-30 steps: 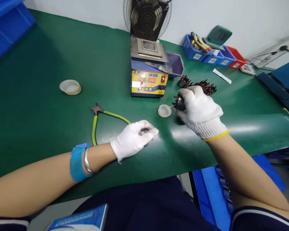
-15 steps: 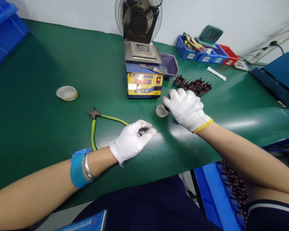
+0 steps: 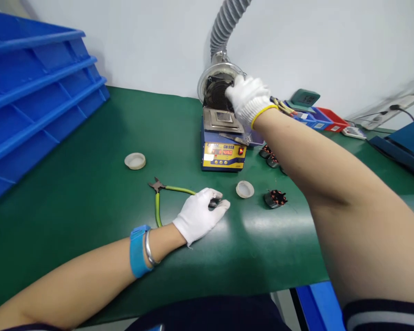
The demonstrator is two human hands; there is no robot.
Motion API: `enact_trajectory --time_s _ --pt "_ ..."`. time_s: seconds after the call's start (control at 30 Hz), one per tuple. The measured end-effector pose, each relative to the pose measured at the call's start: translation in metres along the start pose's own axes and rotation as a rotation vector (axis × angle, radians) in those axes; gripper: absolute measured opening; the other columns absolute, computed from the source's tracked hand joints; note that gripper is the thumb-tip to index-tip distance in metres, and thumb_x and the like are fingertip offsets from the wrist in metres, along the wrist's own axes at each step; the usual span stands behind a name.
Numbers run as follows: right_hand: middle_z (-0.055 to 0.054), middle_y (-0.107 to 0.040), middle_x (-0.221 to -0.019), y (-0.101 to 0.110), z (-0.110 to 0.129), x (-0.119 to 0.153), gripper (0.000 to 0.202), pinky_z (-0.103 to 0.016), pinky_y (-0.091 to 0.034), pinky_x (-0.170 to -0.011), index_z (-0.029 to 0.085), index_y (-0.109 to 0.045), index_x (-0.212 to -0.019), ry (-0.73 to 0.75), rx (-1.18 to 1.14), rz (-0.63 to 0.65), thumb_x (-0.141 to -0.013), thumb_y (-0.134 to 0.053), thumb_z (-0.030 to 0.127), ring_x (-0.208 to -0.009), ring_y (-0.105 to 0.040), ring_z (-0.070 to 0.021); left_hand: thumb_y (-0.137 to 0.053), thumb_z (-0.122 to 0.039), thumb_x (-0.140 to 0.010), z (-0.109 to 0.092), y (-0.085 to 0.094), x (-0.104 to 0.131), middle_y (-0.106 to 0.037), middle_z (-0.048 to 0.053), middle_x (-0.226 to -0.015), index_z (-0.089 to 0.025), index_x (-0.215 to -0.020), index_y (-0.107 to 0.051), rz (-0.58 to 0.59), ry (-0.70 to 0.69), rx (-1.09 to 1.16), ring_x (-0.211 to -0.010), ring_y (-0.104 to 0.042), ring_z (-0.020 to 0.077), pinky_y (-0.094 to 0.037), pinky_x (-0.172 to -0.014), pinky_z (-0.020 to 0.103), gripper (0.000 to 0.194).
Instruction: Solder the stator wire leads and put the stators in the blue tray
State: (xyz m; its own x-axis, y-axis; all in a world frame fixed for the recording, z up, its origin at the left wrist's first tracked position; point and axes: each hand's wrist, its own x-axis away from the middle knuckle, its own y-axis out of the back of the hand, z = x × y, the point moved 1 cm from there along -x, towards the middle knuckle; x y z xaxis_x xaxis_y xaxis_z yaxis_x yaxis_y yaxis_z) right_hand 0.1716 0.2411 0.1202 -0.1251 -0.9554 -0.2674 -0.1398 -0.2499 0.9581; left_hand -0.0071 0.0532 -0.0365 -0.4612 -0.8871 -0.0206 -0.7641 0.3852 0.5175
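My right hand [image 3: 251, 99], in a white knit glove with a yellow cuff edge, is raised at the right side of the round extractor hood [image 3: 205, 87]. Its fingers are curled; what they grip is hidden. Low over the table, my gloved left hand [image 3: 202, 214] has thumb and fingers curved round something small and dark, mostly hidden. Behind it lie green-handled cutting pliers [image 3: 158, 185]. A small round whitish dish [image 3: 244, 189] and a copper-wound motor stator [image 3: 276, 198] stand to its right. Below the hood is the solder pot [image 3: 223, 156], its red display lit.
Stacked blue crates [image 3: 37, 92] fill the left side. A whitish lid [image 3: 135, 161] lies left of the pliers. More stators [image 3: 266, 151] are partly behind my right arm. At the back right are a red bin [image 3: 333, 120], a clock [image 3: 305, 98] and a blue-green case [image 3: 409, 145].
My right hand has let go of a dark piece beside the small dish and risen to the hood. One stator now stands right of the dish. My left hand keeps its curl. The view has shifted.
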Motion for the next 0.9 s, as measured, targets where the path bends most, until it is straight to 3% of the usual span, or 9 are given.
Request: enact_trajectory --time_s 0.1,0.23,0.33,0.5,0.6,0.8,0.9 --pt "-0.023 -0.06 -0.132 -0.008 0.009 0.0 0.05 -0.055 -0.048 -0.097 0.004 -0.063 -0.132 0.018 0.135 -0.054 -0.105 -0.044 0.042 -0.131 -0.056 -0.0405 -0.064 -0.043 -0.09 -0.001 0.0 -0.001 -0.077 0.007 -0.101 -0.02 -0.101 -0.071 0.023 0.009 -0.045 -0.093 -0.074 0.0233 -0.058 -0.088 0.036 0.026" --pt "-0.025 -0.061 -0.133 -0.002 0.0 -0.001 0.052 -0.049 -0.048 -0.098 -0.002 -0.066 -0.128 0.071 0.201 -0.019 -0.098 -0.05 0.037 -0.13 -0.058 -0.0423 -0.065 -0.042 -0.09 -0.001 -0.001 -0.002 -0.077 0.007 -0.102 -0.021 -0.101 -0.071 0.037 -0.001 -0.062 -0.092 -0.074 0.0234 -0.058 -0.088 0.036 0.025" --pt "-0.022 -0.063 -0.13 0.013 -0.012 -0.006 0.062 -0.046 -0.048 -0.094 -0.006 -0.066 -0.126 0.061 0.15 0.014 -0.092 -0.039 0.039 -0.124 -0.061 -0.0403 -0.064 -0.044 -0.09 -0.001 -0.001 -0.003 -0.077 0.008 -0.103 -0.02 -0.101 -0.072 0.051 -0.009 -0.05 -0.091 -0.074 0.0238 -0.059 -0.088 0.037 0.028" --pt "-0.022 -0.068 -0.125 0.023 -0.016 0.003 0.065 -0.042 -0.053 -0.093 0.001 -0.065 -0.127 -0.022 -0.009 0.041 -0.094 -0.05 0.054 -0.12 -0.067 -0.0353 -0.064 -0.044 -0.09 -0.001 -0.002 -0.004 -0.077 0.008 -0.103 -0.02 -0.102 -0.072 0.067 0.001 -0.061 -0.092 -0.074 0.0241 -0.058 -0.088 0.037 0.028" --pt "-0.024 -0.064 -0.13 0.015 -0.006 0.013 0.07 -0.039 -0.051 -0.096 -0.004 -0.062 -0.129 0.046 -0.043 0.034 -0.101 -0.034 0.054 -0.124 -0.064 -0.0354 -0.064 -0.045 -0.09 -0.001 -0.001 -0.003 -0.077 0.007 -0.102 -0.02 -0.102 -0.072 0.066 -0.011 -0.068 -0.092 -0.074 0.024 -0.059 -0.088 0.036 0.029" --pt "-0.018 -0.067 -0.121 0.013 -0.006 0.015 0.088 -0.041 -0.048 -0.084 -0.005 -0.065 -0.124 0.007 -0.097 0.014 -0.094 -0.01 0.056 -0.12 -0.064 -0.0375 -0.063 -0.044 -0.091 0.0 0.0 -0.002 -0.077 0.009 -0.105 -0.018 -0.105 -0.072 0.073 -0.019 -0.063 -0.093 -0.074 0.0245 -0.059 -0.088 0.037 0.031" --pt "-0.012 -0.072 -0.101 0.024 -0.027 0.02 0.067 -0.036 -0.051 -0.081 0.005 -0.073 -0.106 -0.087 -0.265 -0.079 -0.091 -0.041 0.062 -0.107 -0.07 -0.0309 -0.063 -0.043 -0.092 0.001 0.0 -0.002 -0.077 0.009 -0.105 -0.017 -0.106 -0.072 0.066 -0.031 -0.065 -0.093 -0.074 0.0249 -0.059 -0.088 0.039 0.031"
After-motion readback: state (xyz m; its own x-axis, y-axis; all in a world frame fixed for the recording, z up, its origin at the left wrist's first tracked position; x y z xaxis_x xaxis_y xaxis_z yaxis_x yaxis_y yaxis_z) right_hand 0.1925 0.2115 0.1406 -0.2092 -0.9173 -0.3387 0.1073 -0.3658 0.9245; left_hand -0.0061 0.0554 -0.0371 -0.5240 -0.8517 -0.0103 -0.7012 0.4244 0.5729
